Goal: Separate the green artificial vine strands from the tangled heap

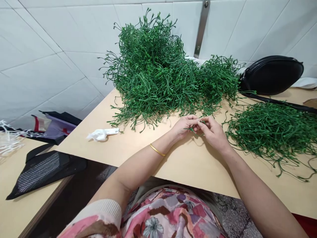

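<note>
My left hand [185, 127] and my right hand [210, 131] meet fingertip to fingertip above the table [138, 145]. Between them is a thin green cord [195, 131], pinched by the fingers of both hands, with a loop of it hanging below. Just beyond my hands rises a tall heap of green cords [153, 76] with small forked tips. A lower pile of similar green cords [272, 129] lies to the right of my right hand. The cord's ends are mostly hidden by my fingers.
A crumpled white strip [102, 134] lies on the table's left. At the back right stands a black bag [272, 74] with a strap [279, 101]. On a lower left surface are a black mesh pouch [42, 170] and white cords [11, 138]. A white tiled wall [64, 53] closes the back.
</note>
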Action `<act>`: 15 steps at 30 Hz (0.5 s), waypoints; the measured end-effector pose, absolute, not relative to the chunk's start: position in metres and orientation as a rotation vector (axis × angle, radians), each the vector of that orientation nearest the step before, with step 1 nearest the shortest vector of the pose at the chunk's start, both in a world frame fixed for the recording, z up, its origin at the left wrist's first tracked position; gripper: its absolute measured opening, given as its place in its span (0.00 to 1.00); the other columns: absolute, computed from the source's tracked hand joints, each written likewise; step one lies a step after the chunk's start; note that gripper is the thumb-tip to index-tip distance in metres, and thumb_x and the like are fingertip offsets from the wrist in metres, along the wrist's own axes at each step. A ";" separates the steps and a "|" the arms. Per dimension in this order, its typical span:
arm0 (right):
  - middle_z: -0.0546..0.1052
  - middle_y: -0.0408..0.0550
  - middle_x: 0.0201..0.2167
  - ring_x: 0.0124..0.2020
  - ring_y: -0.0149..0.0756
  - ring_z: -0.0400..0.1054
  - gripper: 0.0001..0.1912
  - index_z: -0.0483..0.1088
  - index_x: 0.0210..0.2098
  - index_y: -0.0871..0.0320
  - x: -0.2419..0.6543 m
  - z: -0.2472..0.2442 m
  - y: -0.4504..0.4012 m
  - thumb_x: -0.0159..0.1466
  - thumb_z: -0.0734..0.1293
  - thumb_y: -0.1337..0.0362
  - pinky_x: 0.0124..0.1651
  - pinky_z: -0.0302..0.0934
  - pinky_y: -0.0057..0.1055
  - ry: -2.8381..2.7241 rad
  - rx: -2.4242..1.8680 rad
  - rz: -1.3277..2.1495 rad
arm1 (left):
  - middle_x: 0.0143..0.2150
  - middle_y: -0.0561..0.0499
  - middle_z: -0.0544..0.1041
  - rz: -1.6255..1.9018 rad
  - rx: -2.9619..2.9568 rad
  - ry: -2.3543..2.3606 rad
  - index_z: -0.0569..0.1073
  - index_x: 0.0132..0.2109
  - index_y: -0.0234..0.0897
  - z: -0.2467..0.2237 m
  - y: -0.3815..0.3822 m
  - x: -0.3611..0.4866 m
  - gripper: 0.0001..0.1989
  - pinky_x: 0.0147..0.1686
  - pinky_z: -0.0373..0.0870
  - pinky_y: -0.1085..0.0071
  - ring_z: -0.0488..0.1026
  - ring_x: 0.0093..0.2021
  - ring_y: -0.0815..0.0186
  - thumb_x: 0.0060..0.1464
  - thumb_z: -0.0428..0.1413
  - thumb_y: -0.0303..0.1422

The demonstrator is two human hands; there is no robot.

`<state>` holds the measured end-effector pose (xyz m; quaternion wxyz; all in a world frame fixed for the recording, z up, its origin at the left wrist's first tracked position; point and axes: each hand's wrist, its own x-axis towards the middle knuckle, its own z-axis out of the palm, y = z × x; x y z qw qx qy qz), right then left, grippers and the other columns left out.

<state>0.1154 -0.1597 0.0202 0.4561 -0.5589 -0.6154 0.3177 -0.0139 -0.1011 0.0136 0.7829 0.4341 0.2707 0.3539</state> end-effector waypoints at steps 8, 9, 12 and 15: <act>0.70 0.46 0.23 0.26 0.32 0.61 0.10 0.67 0.30 0.58 0.123 0.022 -0.157 0.62 0.56 0.63 0.30 0.51 0.29 -1.801 -1.675 0.435 | 0.19 0.55 0.66 0.778 1.176 0.746 0.64 0.26 0.32 0.011 -0.104 -0.008 0.06 0.23 0.56 0.77 0.61 0.19 0.77 0.48 0.53 0.24; 0.69 0.46 0.23 0.25 0.33 0.60 0.10 0.66 0.29 0.58 0.125 0.021 -0.157 0.61 0.56 0.63 0.30 0.50 0.29 -1.845 -1.709 0.374 | 0.18 0.56 0.65 0.768 1.222 0.766 0.64 0.26 0.32 0.011 -0.104 -0.007 0.06 0.24 0.55 0.77 0.60 0.19 0.77 0.48 0.53 0.23; 0.67 0.46 0.22 0.25 0.33 0.58 0.10 0.63 0.28 0.58 0.129 0.018 -0.155 0.61 0.55 0.63 0.29 0.48 0.30 -1.920 -1.723 0.355 | 0.19 0.56 0.64 0.732 1.359 0.819 0.63 0.25 0.32 0.012 -0.105 -0.006 0.07 0.24 0.53 0.76 0.58 0.21 0.77 0.48 0.51 0.21; 0.68 0.45 0.22 0.25 0.32 0.59 0.09 0.61 0.27 0.57 0.130 0.018 -0.154 0.61 0.54 0.63 0.30 0.49 0.29 -1.885 -1.689 0.492 | 0.20 0.56 0.63 0.705 1.455 0.861 0.63 0.23 0.32 0.016 -0.106 -0.008 0.08 0.25 0.51 0.76 0.58 0.22 0.77 0.47 0.52 0.22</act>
